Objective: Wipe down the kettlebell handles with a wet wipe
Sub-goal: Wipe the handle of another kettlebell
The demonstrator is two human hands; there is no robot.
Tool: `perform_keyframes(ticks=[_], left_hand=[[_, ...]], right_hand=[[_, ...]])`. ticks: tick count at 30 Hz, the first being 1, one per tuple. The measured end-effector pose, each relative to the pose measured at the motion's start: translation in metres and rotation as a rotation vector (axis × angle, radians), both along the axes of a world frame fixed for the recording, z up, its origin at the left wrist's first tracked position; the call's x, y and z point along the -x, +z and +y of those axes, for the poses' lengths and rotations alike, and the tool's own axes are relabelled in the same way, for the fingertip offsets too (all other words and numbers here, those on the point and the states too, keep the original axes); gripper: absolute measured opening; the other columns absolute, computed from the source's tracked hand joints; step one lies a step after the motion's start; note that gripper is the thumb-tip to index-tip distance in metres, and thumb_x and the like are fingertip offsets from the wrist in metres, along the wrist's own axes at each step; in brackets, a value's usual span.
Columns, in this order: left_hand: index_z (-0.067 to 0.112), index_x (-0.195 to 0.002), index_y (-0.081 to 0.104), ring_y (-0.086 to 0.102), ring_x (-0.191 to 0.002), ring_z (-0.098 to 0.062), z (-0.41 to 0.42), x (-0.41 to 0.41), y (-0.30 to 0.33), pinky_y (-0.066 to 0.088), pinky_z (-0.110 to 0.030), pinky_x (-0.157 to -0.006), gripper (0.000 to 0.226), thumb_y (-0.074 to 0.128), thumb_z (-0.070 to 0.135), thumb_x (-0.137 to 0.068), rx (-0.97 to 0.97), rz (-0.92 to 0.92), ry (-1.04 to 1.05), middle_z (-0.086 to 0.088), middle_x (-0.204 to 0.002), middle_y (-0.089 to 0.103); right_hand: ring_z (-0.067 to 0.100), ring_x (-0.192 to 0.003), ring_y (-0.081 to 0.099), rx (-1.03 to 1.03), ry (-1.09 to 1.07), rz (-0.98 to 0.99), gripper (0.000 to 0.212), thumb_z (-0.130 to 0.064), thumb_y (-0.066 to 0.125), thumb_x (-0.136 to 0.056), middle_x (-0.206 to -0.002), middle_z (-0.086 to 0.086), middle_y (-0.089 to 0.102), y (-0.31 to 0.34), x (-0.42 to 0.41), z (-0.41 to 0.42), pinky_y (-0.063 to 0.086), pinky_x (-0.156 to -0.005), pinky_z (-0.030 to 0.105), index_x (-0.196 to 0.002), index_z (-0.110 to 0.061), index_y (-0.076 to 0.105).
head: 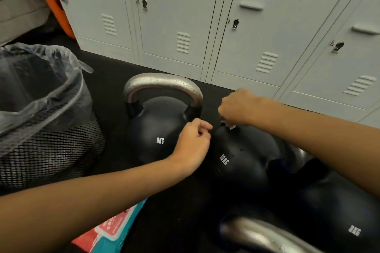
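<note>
Landmark: black round 8KG kettlebell with a bare silver metal handle (158, 129), standing upright on the dark floor (115, 68).
Handle: arching over that kettlebell, speckled with droplets along its top.
Left hand (193, 146): hovering at the right edge of the 8KG kettlebell, fingers (205, 126) curling loosely inward; gripping nothing visible.
Right hand (236, 107): sitting right of the 8KG kettlebell's handle, fingers clenching down around a small white scrap of wet wipe (231, 126).
Wet wipe: showing only as a crumpled corner under the right fist, touching the top of the black 12KG kettlebell (240, 160).
12KG kettlebell: lying just right of the 8KG kettlebell, its own handle hiding under the right hand and forearm.
Second black kettlebell marked 8KG (337, 217): resting nearer the camera and right of the landmark, silver handle curving across the lower edge.
Black wire-mesh bin lined with a clear plastic bag (49, 129): standing left of the 8KG kettlebell.
Red, white and teal wipe packet (111, 230): lying on the floor nearer than the 8KG kettlebell, partly hiding under the left forearm.
Pale grey metal lockers with latches (185, 16): lining up behind the 8KG kettlebell.
</note>
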State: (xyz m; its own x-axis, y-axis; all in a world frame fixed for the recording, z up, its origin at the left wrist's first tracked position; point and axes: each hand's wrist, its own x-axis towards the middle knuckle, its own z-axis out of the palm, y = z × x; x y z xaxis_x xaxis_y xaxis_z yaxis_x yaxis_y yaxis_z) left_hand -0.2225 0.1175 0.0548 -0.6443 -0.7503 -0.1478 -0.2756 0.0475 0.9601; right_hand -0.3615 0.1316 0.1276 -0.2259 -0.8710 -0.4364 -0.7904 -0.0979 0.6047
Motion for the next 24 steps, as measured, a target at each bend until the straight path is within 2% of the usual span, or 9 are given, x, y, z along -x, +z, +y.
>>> perform_keyframes(ticks=[2, 4, 7, 12, 15, 18, 20, 22, 24], left_hand=[[0.020, -0.096, 0.060, 0.051, -0.081, -0.013, 0.004, 0.002, -0.003, 0.040, -0.021, -0.070, 0.023, 0.048, 0.003, -0.088, -0.009, -0.045, -0.051, -0.007, -0.105, 0.056], [0.018, -0.101, 0.060, 0.049, -0.081, -0.010, 0.007, 0.002, -0.003, 0.039, -0.018, -0.069, 0.022, 0.048, 0.005, -0.089, -0.003, -0.079, -0.101, -0.006, -0.108, 0.054], [0.017, -0.104, 0.060, 0.048, -0.082, -0.008, 0.010, 0.003, -0.004, 0.038, -0.014, -0.069, 0.022, 0.049, 0.006, -0.090, 0.017, -0.079, -0.138, -0.004, -0.110, 0.052], [0.017, -0.107, 0.056, 0.049, -0.079, -0.007, 0.014, 0.011, 0.000, 0.038, -0.007, -0.063, 0.021, 0.049, 0.005, -0.091, 0.093, -0.063, -0.184, -0.002, -0.111, 0.050], [0.019, -0.116, 0.053, 0.051, -0.093, -0.006, 0.017, 0.019, 0.005, 0.037, -0.007, -0.077, 0.021, 0.048, 0.013, -0.096, 0.191, -0.015, -0.205, 0.001, -0.115, 0.048], [0.021, -0.128, 0.047, 0.045, -0.116, -0.008, 0.018, 0.030, 0.014, 0.035, -0.022, -0.100, 0.029, 0.040, 0.026, -0.101, 0.279, 0.063, -0.198, 0.005, -0.126, 0.046], [0.026, -0.134, 0.043, 0.040, -0.124, -0.009, 0.019, 0.037, 0.021, 0.032, -0.028, -0.108, 0.033, 0.037, 0.030, -0.102, 0.346, 0.116, -0.183, 0.008, -0.133, 0.041], [0.029, -0.143, 0.033, 0.027, -0.136, -0.009, 0.021, 0.045, 0.029, 0.022, -0.026, -0.112, 0.040, 0.034, 0.031, -0.103, 0.397, 0.122, -0.182, 0.010, -0.146, 0.033], [0.033, -0.149, 0.024, 0.011, -0.143, -0.006, 0.022, 0.052, 0.034, 0.011, -0.030, -0.117, 0.045, 0.029, 0.034, -0.104, 0.422, 0.113, -0.194, 0.012, -0.157, 0.019]], right_hand=[[0.024, -0.122, 0.057, -0.044, 0.081, 0.064, 0.026, -0.023, 0.046, -0.102, -0.130, 0.003, 0.060, -0.007, -0.002, 0.004, 0.039, -0.093, 0.034, -0.123, -0.019, 0.060], [0.021, -0.120, 0.057, -0.028, 0.152, 0.092, 0.025, -0.023, 0.044, -0.102, -0.127, 0.000, 0.062, -0.006, 0.003, 0.007, 0.037, -0.096, 0.032, -0.120, -0.022, 0.061], [0.018, -0.125, 0.052, 0.032, 0.202, 0.043, 0.033, -0.024, 0.038, -0.104, -0.133, -0.006, 0.057, 0.009, 0.016, 0.015, 0.039, -0.102, 0.033, -0.132, -0.029, 0.055], [0.026, -0.122, 0.054, 0.267, 0.036, -0.191, 0.039, -0.033, 0.034, -0.104, -0.137, 0.002, 0.051, 0.024, 0.023, 0.044, 0.051, -0.092, 0.043, -0.141, -0.024, 0.045], [0.033, -0.116, 0.056, 0.439, -0.121, -0.331, 0.041, -0.037, 0.029, -0.104, -0.132, 0.008, 0.053, 0.025, 0.022, 0.064, 0.049, -0.090, 0.046, -0.138, -0.017, 0.042], [0.035, -0.108, 0.056, 0.604, -0.251, -0.505, 0.043, -0.039, 0.029, -0.105, -0.124, 0.012, 0.057, 0.021, 0.021, 0.091, 0.047, -0.088, 0.044, -0.139, -0.016, 0.039], [0.034, -0.107, 0.056, 0.703, -0.332, -0.636, 0.045, -0.041, 0.028, -0.105, -0.122, 0.011, 0.059, 0.012, 0.020, 0.113, 0.045, -0.088, 0.043, -0.141, -0.018, 0.037], [0.030, -0.115, 0.055, 0.797, -0.409, -0.785, 0.048, -0.045, 0.027, -0.104, -0.130, 0.006, 0.058, 0.003, 0.020, 0.137, 0.043, -0.094, 0.041, -0.146, -0.022, 0.036], [0.021, -0.130, 0.048, 0.906, -0.467, -0.917, 0.052, -0.047, 0.028, -0.103, -0.144, -0.003, 0.050, -0.007, 0.015, 0.159, 0.037, -0.105, 0.031, -0.151, -0.027, 0.032]])
